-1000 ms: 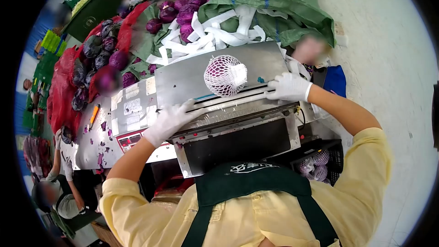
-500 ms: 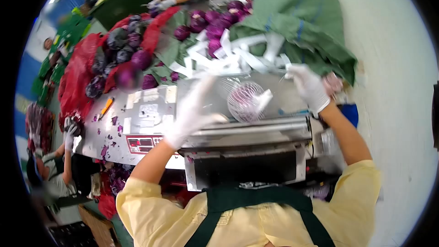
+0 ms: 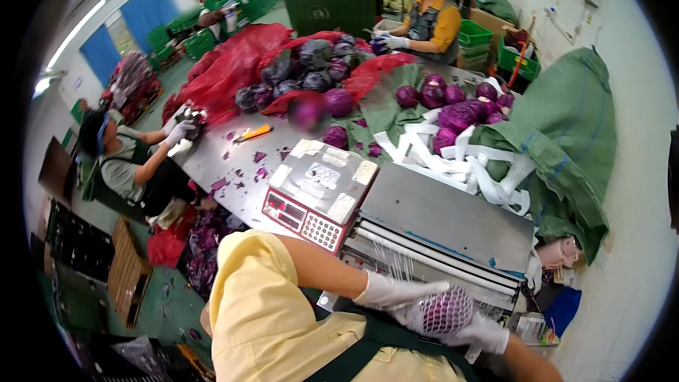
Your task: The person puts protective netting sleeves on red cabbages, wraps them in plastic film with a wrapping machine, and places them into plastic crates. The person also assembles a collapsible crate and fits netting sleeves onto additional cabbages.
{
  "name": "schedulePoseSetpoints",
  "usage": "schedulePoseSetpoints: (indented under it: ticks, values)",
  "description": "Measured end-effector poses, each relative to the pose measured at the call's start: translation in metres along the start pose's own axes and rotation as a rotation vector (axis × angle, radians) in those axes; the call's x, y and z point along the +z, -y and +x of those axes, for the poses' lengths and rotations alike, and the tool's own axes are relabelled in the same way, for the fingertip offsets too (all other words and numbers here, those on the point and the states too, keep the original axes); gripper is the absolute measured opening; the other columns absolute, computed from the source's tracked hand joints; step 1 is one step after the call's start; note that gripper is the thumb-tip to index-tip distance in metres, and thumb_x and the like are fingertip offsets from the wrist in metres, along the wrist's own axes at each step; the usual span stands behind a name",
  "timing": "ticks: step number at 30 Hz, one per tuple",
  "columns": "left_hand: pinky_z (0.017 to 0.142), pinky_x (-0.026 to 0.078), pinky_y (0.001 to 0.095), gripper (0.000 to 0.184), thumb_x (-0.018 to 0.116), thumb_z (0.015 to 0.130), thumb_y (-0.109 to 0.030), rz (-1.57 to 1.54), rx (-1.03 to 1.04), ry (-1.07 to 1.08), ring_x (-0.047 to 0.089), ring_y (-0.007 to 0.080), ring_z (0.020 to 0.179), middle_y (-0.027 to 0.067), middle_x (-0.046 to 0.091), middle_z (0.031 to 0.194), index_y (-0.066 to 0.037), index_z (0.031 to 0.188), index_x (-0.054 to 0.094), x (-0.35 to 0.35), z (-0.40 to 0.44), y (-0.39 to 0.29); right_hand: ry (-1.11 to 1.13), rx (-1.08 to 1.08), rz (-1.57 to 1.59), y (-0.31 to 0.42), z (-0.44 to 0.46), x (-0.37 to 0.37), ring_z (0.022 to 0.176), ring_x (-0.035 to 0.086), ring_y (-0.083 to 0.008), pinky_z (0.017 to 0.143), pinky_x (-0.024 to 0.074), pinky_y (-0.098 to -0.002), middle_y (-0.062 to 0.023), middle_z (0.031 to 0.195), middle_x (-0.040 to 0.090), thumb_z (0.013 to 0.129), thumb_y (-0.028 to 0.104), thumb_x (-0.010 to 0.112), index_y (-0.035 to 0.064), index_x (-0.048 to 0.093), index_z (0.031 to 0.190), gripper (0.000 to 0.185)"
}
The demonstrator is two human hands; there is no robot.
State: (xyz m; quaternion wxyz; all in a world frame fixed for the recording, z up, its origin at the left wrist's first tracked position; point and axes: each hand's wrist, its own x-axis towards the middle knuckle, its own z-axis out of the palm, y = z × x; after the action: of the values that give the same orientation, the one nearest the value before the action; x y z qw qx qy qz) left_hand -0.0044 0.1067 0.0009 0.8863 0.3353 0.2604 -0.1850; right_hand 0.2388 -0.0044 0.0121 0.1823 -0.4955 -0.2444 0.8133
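Note:
Both my gloved hands are wrapped round a purple cabbage (image 3: 443, 310) that shows a white net-like pattern over its surface. My left hand (image 3: 387, 291) grips it from the left and above, fingers closed along its side. From the lower right, my right hand (image 3: 484, 334) is closed on it; some of its fingers are hidden behind the cabbage. The cabbage is close to my apron, in front of the wrapping machine (image 3: 445, 212) with its flat metal plate and rollers. A red-fronted digital scale (image 3: 318, 194) stands left of that machine.
White strips (image 3: 474, 166) lie behind the machine, beside loose purple cabbages (image 3: 456, 117) and a green sack (image 3: 566, 134). Darker cabbages (image 3: 315, 71) rest on red netting (image 3: 233, 64). An orange knife (image 3: 254, 132) lies on the metal table (image 3: 230, 194). Co-workers (image 3: 134, 163) handle cabbages nearby.
My hands were apart over the machine, with the net-patterned cabbage on its plate. Now both hold the cabbage close to my body. The camera view has swung left and up.

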Motion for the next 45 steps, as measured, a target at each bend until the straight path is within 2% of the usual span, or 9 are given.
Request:
schedulePoseSetpoints:
  ticks: [6, 12, 14, 18, 20, 27, 30, 35, 45]
  values:
    - [0.094, 0.048, 0.0373, 0.077, 0.051, 0.089, -0.063, -0.372, 0.127, 0.057, 0.058, 0.028, 0.113, 0.0186, 0.056, 0.129, -0.011, 0.144, 0.036, 0.011, 0.02, 0.07, -0.01, 0.084, 0.188, -0.097, 0.033, -0.022, 0.105, 0.062, -0.0229, 0.089, 0.0513, -0.0331, -0.0125, 0.117, 0.062, 0.079, -0.002, 0.062, 0.0051, 0.051, 0.128, 0.051]
    - [0.081, 0.051, 0.034, 0.037, 0.064, 0.09, -0.032, 0.921, 0.616, -0.806, 0.065, 0.0244, 0.093, 0.0116, 0.067, 0.1, -0.007, 0.118, 0.062, -0.004, -0.017, 0.149, -0.046, -0.448, -0.666, -0.098, 0.008, 0.016, 0.116, 0.056, -0.0283, 0.098, 0.0459, -0.0376, -0.0153, 0.119, 0.062, 0.086, 0.015, 0.059, 0.0028, 0.065, 0.114, 0.031]
    - [0.078, 0.051, 0.0345, 0.021, 0.059, 0.093, -0.024, 0.883, 0.695, -1.056, 0.065, 0.0269, 0.09, 0.0098, 0.067, 0.094, -0.007, 0.1, 0.07, 0.004, -0.034, 0.165, -0.218, -0.244, 0.525, -0.124, 0.002, 0.007, 0.107, 0.059, -0.0266, 0.091, 0.0479, -0.0351, -0.0129, 0.111, 0.063, 0.085, 0.014, 0.058, 0.0047, 0.07, 0.101, 0.022]
    - [0.074, 0.05, 0.0319, 0.026, 0.048, 0.099, -0.022, 0.649, 0.827, -1.05, 0.063, 0.0199, 0.08, 0.0082, 0.064, 0.084, -0.002, 0.095, 0.063, 0.014, -0.03, 0.165, -0.538, -0.594, -0.376, -0.178, -0.012, 0.008, 0.085, 0.054, -0.0153, 0.084, 0.0451, -0.0289, -0.0041, 0.095, 0.058, 0.101, 0.024, 0.043, 0.0078, 0.061, 0.11, 0.025]
    - [0.06, 0.043, 0.0271, 0.029, 0.043, 0.101, -0.022, 0.245, 0.954, -0.933, 0.049, 0.0133, 0.061, 0.0015, 0.05, 0.066, -0.003, 0.081, 0.052, 0.01, -0.003, 0.16, -0.385, -0.686, 0.249, -0.181, -0.01, 0.015, 0.077, 0.053, -0.0146, 0.072, 0.0458, -0.0306, -0.0025, 0.086, 0.058, 0.1, 0.023, 0.044, 0.0075, 0.061, 0.098, 0.023]
    - [0.056, 0.037, 0.0268, 0.021, 0.046, 0.098, -0.025, -0.512, 0.54, -0.843, 0.045, 0.0095, 0.06, -0.0027, 0.05, 0.069, -0.01, 0.086, 0.055, 0.034, -0.026, 0.155, -0.614, -0.431, 0.49, -0.166, -0.043, -0.009, 0.054, 0.048, -0.0149, 0.053, 0.0412, -0.0293, -0.001, 0.061, 0.049, 0.102, 0.022, 0.04, 0.0094, 0.053, 0.077, 0.031]
    - [0.063, 0.042, 0.03, 0.024, 0.046, 0.097, -0.025, -0.369, 0.34, -1.108, 0.051, 0.0122, 0.068, 0.0005, 0.056, 0.075, -0.008, 0.09, 0.06, 0.007, 0.011, 0.227, -0.655, -0.412, -0.437, -0.202, -0.04, -0.001, 0.064, 0.056, -0.0194, 0.063, 0.0498, -0.0368, -0.0067, 0.074, 0.062, 0.096, 0.038, 0.05, 0.011, 0.06, 0.097, 0.029]
    - [0.084, 0.048, 0.0392, 0.031, 0.06, 0.089, -0.025, 0.793, 0.198, -0.581, 0.062, 0.0217, 0.093, 0.0114, 0.068, 0.103, -0.003, 0.109, 0.066, -0.039, 0.109, 0.25, -0.508, -0.422, -0.199, -0.202, -0.009, 0.03, 0.069, 0.058, -0.021, 0.066, 0.0497, -0.0357, -0.0077, 0.079, 0.062, 0.091, 0.028, 0.052, 0.0095, 0.061, 0.095, 0.021]
    - [0.096, 0.043, 0.0339, 0.043, 0.05, 0.096, -0.031, 0.205, 0.407, -0.145, 0.054, 0.0206, 0.113, 0.0119, 0.058, 0.124, -0.006, 0.13, 0.051, 0.051, 0.14, 0.181, -0.544, -0.881, -0.539, -0.159, 0.025, 0.019, 0.08, 0.061, -0.024, 0.072, 0.0496, -0.0333, -0.0096, 0.09, 0.063, 0.082, 0.009, 0.057, 0.0064, 0.061, 0.093, 0.011]
